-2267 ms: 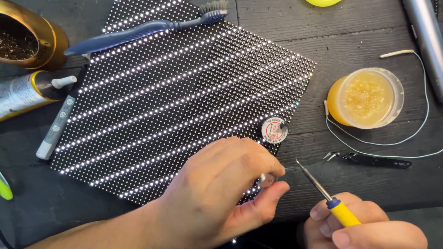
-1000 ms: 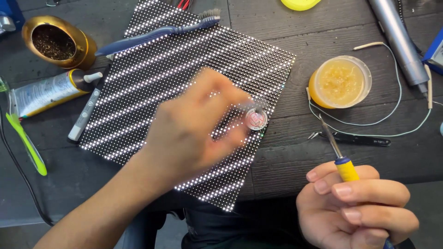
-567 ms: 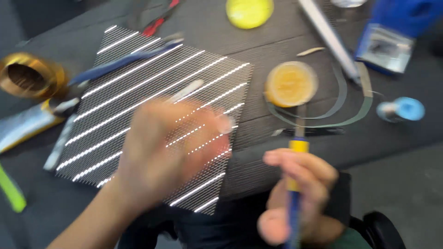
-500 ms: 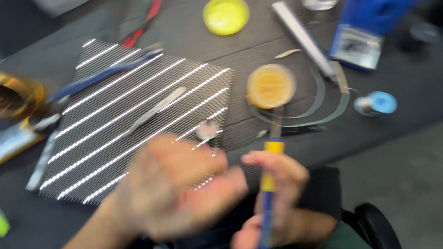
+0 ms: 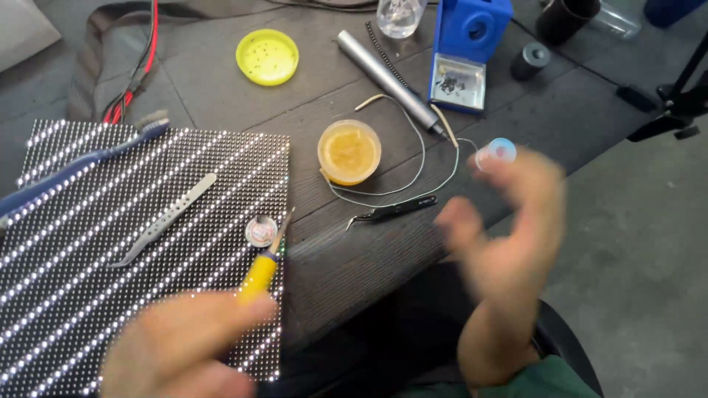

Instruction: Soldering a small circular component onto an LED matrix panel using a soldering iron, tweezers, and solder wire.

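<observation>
1. The left hand (image 5: 184,350) is recorded at the lower left, blurred. It appears to be closed about the yellow handle of the tool (image 5: 263,269).
2. The tool's long axis is seen to run up and slightly right from that hand. Its tip is just beside a small round reel (image 5: 261,231) at the right edge of the lit panel (image 5: 96,243); contact cannot be judged.
3. The right hand (image 5: 509,221) is raised well to the right, blurred, with its fingers seemingly apart. A blue reel (image 5: 496,152) sits at its fingertips; whether it is pinched cannot be told. The left hand is the nearer to the panel.
4. Silver tweezers (image 5: 166,219) and a brush (image 5: 81,158) are laid on the panel.
5. On the dark wooden table (image 5: 346,265) are noted a pot (image 5: 349,151) of amber paste, black tweezers (image 5: 394,211), thin wire and a blue stand (image 5: 468,44).
6. Grey floor (image 5: 634,295) is seen to the right.
</observation>
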